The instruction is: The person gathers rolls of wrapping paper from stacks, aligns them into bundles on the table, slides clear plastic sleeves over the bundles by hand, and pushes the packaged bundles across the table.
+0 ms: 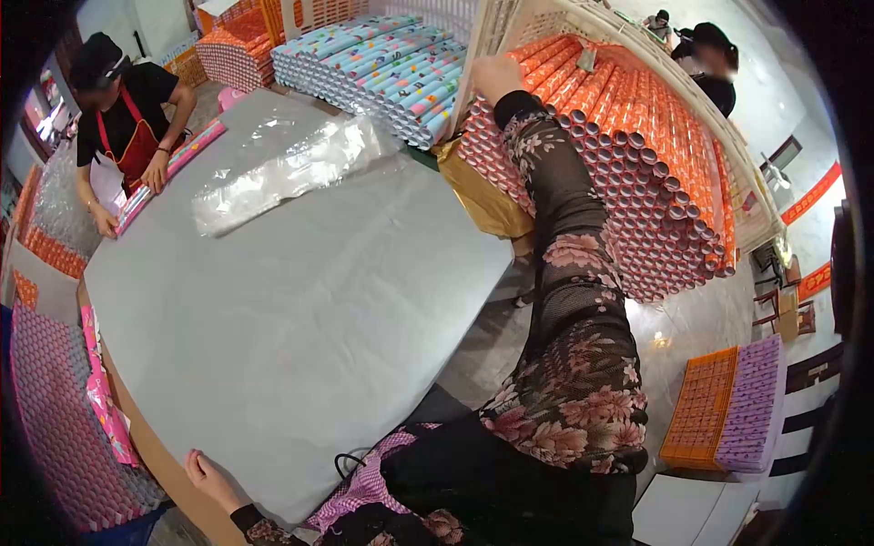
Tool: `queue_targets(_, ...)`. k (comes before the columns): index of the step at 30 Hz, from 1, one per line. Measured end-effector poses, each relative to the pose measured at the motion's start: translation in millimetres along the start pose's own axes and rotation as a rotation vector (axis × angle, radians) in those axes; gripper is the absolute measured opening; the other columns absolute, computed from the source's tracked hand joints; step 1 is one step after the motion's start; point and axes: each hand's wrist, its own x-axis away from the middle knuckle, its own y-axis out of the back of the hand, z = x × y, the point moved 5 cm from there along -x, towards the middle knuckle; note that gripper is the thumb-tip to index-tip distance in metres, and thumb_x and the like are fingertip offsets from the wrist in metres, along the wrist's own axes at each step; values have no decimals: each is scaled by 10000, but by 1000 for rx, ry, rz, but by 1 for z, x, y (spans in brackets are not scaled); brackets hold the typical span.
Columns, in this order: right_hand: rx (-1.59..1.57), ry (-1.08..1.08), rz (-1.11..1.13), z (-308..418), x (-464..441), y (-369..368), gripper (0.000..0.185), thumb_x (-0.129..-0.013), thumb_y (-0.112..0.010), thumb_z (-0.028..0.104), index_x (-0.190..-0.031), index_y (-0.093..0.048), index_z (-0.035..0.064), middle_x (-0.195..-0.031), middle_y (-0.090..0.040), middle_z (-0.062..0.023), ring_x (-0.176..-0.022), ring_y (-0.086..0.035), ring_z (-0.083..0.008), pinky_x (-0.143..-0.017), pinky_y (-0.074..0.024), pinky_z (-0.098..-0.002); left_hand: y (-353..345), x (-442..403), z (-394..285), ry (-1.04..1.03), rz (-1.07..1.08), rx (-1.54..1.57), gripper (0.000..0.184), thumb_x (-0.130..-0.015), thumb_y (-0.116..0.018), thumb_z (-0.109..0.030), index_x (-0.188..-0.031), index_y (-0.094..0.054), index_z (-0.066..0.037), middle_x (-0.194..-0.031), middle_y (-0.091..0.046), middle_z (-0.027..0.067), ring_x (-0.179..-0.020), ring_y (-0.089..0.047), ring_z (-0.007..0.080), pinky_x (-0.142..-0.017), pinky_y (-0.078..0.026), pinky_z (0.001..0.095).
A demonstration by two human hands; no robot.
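Along the worktop's (300,300) near left edge, your left hand (211,480) lies with its fingers loosely spread, pinching nothing visible. Farther in, toward the far edge, the clear plastic sleeves (291,173) look limp and slick, likely to cling and slide together. Past the right corner, your right hand (499,77) reaches to the left side of the cream mesh crate (748,218), beside the orange wrapping-paper rolls (583,100); you can't tell whether its fingers close on a roll or the crate. Those rolls lie stacked inside, round ends toward you. Each should be light and fairly stiff, but glossy enough to slip; take one around mid-length, softly, since hard pressure could crease the paper. Across the worktop's far left edge, a co-worker (137,109) has both hands at a pink roll (196,146).
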Motion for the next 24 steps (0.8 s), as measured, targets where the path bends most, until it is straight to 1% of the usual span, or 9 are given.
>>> queue_targets(3,-24,-3,0,4,3,-13,185,-831,-568,164,-824,-742,100,-800,-712,-133,-794,-709,-325,-636,-555,-480,0,0,-4,-11,-1,6,294,-1027,-471,-194,-1141,-589,50,-1171,-596,126,-1065,-563,239,-947,-453,343)
queue_targets(5,-35,-7,-16,4,3,-20,187,-833,-565,171,-802,-735,98,-797,-712,-128,-780,-706,-329,-628,-554,-474,1,4,-20,38,-18,60,282,-1027,-469,-185,-1137,-587,46,-1161,-596,125,-1055,-564,238,-946,-455,341)
queue_targets(9,-32,20,-26,4,4,-22,181,-829,-569,164,-788,-729,91,-788,-711,-122,-769,-704,-326,-616,-553,-471,0,0,-9,3,17,2,278,-1023,-473,-175,-1146,-582,49,-1162,-593,125,-1061,-559,236,-957,-448,341)
queue_targets(11,-50,37,-77,7,5,-18,170,-820,-576,150,-780,-727,83,-777,-709,-124,-763,-704,-325,-604,-552,-466,1,3,-15,59,-15,64,295,-1024,-485,-176,-1134,-591,76,-1236,-556,129,-1075,-561,241,-954,-465,345)
queue_targets(12,-50,38,-79,9,6,-13,170,-820,-576,150,-780,-727,83,-777,-709,-124,-763,-704,-325,-604,-552,-466,0,3,-11,60,-17,65,295,-1024,-485,-176,-1134,-591,76,-1236,-556,129,-1075,-561,241,-954,-465,345)
queue_targets(15,-47,1,-38,14,7,-6,154,-805,-583,137,-759,-718,77,-767,-705,-125,-753,-702,-322,-594,-551,-461,-1,1,-4,27,-17,107,289,-1019,-482,-180,-1146,-577,62,-1169,-583,124,-1076,-550,235,-964,-435,340)
queue_targets(17,-6,68,-83,19,8,-7,175,-821,-589,144,-769,-753,117,-758,-721,-95,-718,-719,-281,-562,-556,-435,1,1,-10,9,-1,17,291,-1020,-481,-183,-1147,-577,60,-1166,-582,124,-1076,-551,236,-965,-435,342)
queue_targets(21,9,60,-139,22,13,21,162,-807,-597,140,-749,-748,123,-731,-711,-88,-713,-719,-273,-556,-555,-426,2,2,-12,50,-7,28,293,-1022,-479,-186,-1149,-578,58,-1165,-583,124,-1076,-551,236,-967,-434,343)
queue_targets(24,49,92,-238,23,18,54,150,-797,-601,138,-721,-728,116,-716,-704,-85,-706,-716,-267,-555,-555,-412,2,3,-11,34,14,12,298,-1023,-480,-194,-1155,-577,54,-1168,-582,115,-1083,-548,231,-967,-433,342)
